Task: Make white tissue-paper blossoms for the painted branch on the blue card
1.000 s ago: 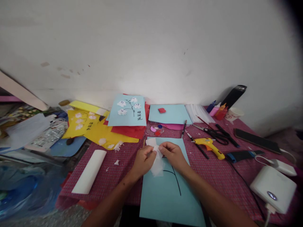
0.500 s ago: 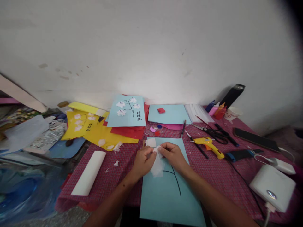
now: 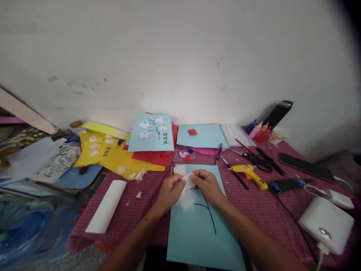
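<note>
Between the fingertips of both hands is a small piece of white tissue paper (image 3: 188, 178). My left hand (image 3: 171, 192) pinches its left side and my right hand (image 3: 205, 184) pinches its right side. Both hands are over the upper part of a light blue sheet (image 3: 194, 241), which has a black branching line (image 3: 210, 216) drawn on it. More white tissue (image 3: 187, 201) lies on the sheet just below the fingers. A pale square of paper (image 3: 179, 169) rests at the sheet's top left, partly behind my left hand.
Right of the sheet lie a yellow glue gun (image 3: 249, 175), black scissors (image 3: 258, 162), a phone (image 3: 306, 166) and a white power adapter (image 3: 325, 224). A folded white paper (image 3: 106, 207) is at left. Behind stand a finished flower picture (image 3: 150, 131) and paint bottles (image 3: 263, 132).
The fingers have shifted slightly on the tissue piece, and its top edge now shows more between them. Both hands stay in nearly the same place.
</note>
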